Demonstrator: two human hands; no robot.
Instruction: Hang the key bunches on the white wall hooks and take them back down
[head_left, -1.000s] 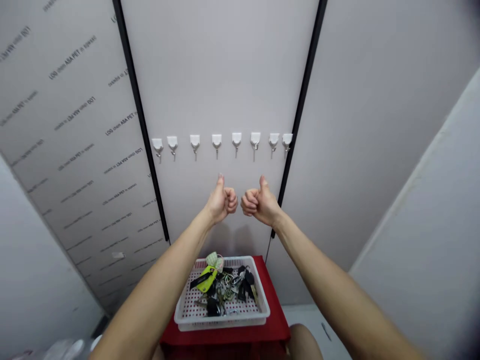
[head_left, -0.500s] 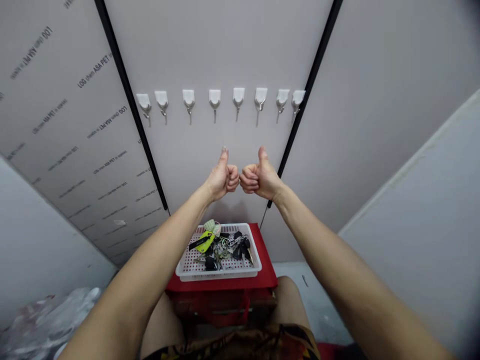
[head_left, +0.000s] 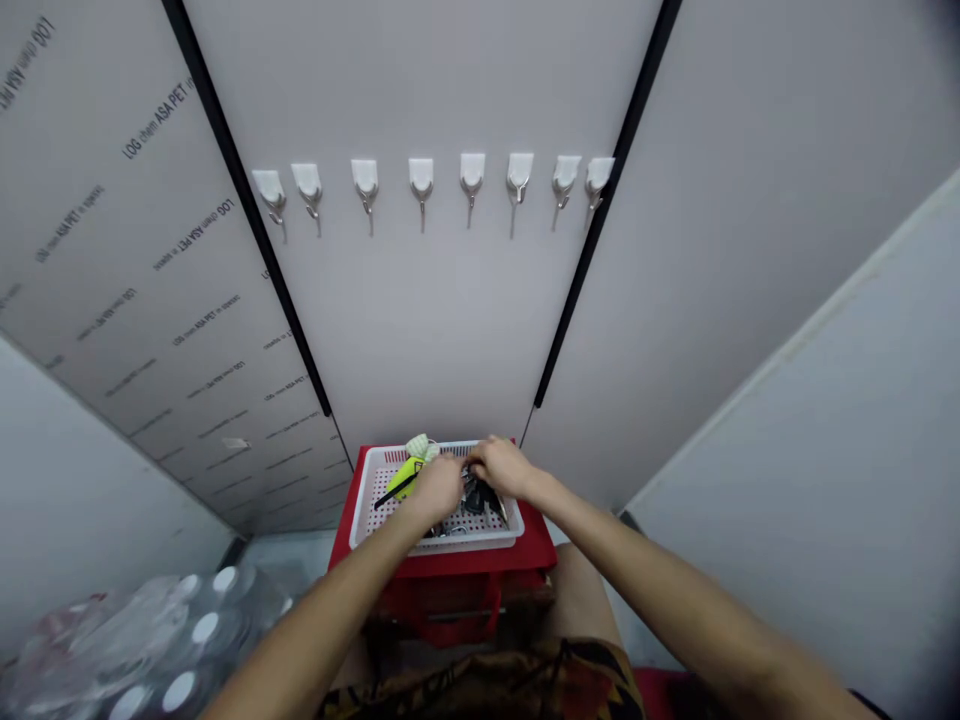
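Both my hands reach down into a white perforated plastic basket (head_left: pixel 361 510) that holds a pile of keys (head_left: pixel 474 497). My left hand (head_left: pixel 441 487) is over the middle of the pile, its fingers curled down and mostly hidden by the back of the hand. Close beside it, my right hand (head_left: pixel 501 465) bends over the far right rim with its fingers drawn together among the keys. What either hand grips is covered. A yellow-green tag (head_left: pixel 406 477) with a black strap (head_left: pixel 395 490) lies at the left, near a pale green checked piece (head_left: pixel 418 447).
The basket stands on a red cloth-covered surface (head_left: pixel 536 540) before my knees. Several white adhesive hooks (head_left: pixel 421 180) line the grey wall panel above, between black strips (head_left: pixel 577 285). Bottles with white caps (head_left: pixel 205 628), under plastic wrap, stand at lower left.
Both hands were raised in front of the wall as fists with thumbs up. They have dropped into the basket among the keys. The view has shifted slightly.
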